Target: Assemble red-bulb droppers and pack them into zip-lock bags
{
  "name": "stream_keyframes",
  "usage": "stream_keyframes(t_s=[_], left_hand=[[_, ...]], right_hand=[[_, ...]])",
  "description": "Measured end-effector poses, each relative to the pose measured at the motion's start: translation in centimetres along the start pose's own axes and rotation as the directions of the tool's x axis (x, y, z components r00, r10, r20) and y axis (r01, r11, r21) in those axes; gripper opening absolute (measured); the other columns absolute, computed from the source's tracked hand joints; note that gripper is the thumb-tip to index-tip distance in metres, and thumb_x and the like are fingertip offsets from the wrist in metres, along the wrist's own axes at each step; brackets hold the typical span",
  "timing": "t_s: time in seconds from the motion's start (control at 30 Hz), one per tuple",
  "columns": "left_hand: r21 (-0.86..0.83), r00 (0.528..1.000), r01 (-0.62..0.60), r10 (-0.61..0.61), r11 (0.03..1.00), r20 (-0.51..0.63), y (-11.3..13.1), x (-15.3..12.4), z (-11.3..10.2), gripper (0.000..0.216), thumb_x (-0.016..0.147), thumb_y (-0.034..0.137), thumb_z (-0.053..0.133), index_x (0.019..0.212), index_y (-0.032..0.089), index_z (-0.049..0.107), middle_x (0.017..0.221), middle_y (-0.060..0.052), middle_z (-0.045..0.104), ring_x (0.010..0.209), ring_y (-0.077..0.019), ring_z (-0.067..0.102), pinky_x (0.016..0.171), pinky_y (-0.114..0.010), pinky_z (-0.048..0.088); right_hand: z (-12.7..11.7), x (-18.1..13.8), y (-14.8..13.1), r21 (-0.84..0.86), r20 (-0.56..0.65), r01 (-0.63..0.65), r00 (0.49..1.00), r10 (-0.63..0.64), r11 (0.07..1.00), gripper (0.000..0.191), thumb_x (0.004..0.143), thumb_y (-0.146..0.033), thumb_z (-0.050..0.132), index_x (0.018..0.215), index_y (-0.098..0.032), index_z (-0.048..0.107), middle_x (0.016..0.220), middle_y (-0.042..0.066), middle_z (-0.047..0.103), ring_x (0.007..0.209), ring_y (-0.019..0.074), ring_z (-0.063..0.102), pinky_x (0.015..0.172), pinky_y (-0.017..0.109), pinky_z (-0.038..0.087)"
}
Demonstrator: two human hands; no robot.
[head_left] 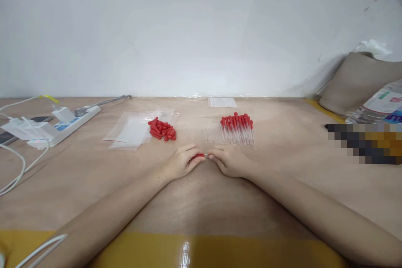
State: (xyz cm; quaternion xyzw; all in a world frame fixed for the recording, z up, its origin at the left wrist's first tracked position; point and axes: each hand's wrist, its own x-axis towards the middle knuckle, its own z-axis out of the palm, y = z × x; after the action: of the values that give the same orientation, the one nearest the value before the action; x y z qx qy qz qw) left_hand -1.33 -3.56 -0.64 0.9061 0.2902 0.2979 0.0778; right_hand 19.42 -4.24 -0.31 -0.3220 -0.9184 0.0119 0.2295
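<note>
At the dial's centre, over the brown wood-look tabletop (pixel 188 205): one tapered red rubber-like bulb (pixel 197 156), pinched by the left hand (pixel 186 161), in line with one slim clear tube (pixel 206 156), pinched by the right hand (pixel 230 161). Ten o'clock: loose pile of red bulbs (pixel 161 129). One o'clock: row of red-capped clear droppers (pixel 240 123). Risks, as we judge: crooked pressure could crack the tube; a stray knuckle could scatter the row. Writing: labelled clear plastic bottle (pixel 385 99), two o'clock; blue characters cut off, which we cannot read.
</note>
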Motion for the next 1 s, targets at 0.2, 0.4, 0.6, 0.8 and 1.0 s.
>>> stream_keyframes(t_s=[0.2, 0.4, 0.6, 0.8, 1.0], left_hand=[[0.028, 0.999, -0.033, 0.033, 0.999, 0.000, 0.1, 0.0, 0.0, 0.018, 0.086, 0.026, 0.044, 0.089, 0.014, 0.058, 0.075, -0.004, 0.055, 0.066, -0.0115, 0.051, 0.059, -0.022, 0.042], [-0.010, 0.997, -0.010, 0.009, 1.000, -0.071, -0.1, 0.3, 0.0, 0.017, 0.085, 0.026, 0.048, 0.090, 0.015, 0.060, 0.077, -0.004, 0.059, 0.066, -0.0114, 0.054, 0.060, -0.022, 0.044], [-0.231, 0.973, 0.113, -0.155, 0.967, -0.173, -1.1, 0.8, -0.4, 0.024, 0.071, 0.032, 0.066, 0.088, 0.016, 0.064, 0.076, -0.004, 0.065, 0.066, -0.0117, 0.059, 0.058, -0.021, 0.045], [-0.287, 0.976, 0.161, -0.196, 0.944, -0.097, -0.8, 0.7, -0.2, 0.017, 0.075, 0.030, 0.062, 0.085, 0.016, 0.066, 0.074, -0.004, 0.064, 0.063, -0.0108, 0.057, 0.057, -0.021, 0.045], [-0.317, 0.980, 0.135, -0.174, 0.939, -0.097, -0.3, 0.6, -0.2, 0.015, 0.075, 0.028, 0.062, 0.081, 0.015, 0.066, 0.072, -0.004, 0.064, 0.063, -0.0110, 0.057, 0.057, -0.021, 0.045]], right_hand=[[-0.9, 1.1, -0.3, 0.248, 0.227, -0.198, 0.963, 0.142, 0.948, 0.026, 0.088, -0.024, 0.037, 0.080, -0.017, 0.060, 0.077, 0.003, 0.062, 0.069, 0.0131, 0.053, 0.063, 0.024, 0.036], [-1.8, 2.0, 0.0, 0.475, 0.347, -0.296, 0.929, 0.133, 0.829, 0.029, 0.088, -0.026, 0.036, 0.081, -0.015, 0.062, 0.074, 0.001, 0.061, 0.068, 0.0120, 0.054, 0.063, 0.022, 0.039], [-1.3, 0.5, 0.6, 0.338, 0.015, -0.164, 0.986, 0.169, 0.927, 0.018, 0.084, -0.024, 0.046, 0.090, -0.014, 0.060, 0.076, 0.003, 0.062, 0.067, 0.0117, 0.053, 0.064, 0.022, 0.039], [0.1, -0.5, 0.7, 0.099, -0.143, -0.045, 0.988, 0.059, 0.994, 0.026, 0.089, -0.026, 0.036, 0.087, -0.015, 0.059, 0.075, 0.005, 0.058, 0.068, 0.0131, 0.050, 0.061, 0.023, 0.036], [0.5, -0.4, 0.7, 0.024, -0.116, -0.073, 0.990, 0.076, 0.997, 0.029, 0.090, -0.028, 0.033, 0.084, -0.016, 0.059, 0.070, 0.004, 0.058, 0.063, 0.0125, 0.048, 0.056, 0.023, 0.030]])
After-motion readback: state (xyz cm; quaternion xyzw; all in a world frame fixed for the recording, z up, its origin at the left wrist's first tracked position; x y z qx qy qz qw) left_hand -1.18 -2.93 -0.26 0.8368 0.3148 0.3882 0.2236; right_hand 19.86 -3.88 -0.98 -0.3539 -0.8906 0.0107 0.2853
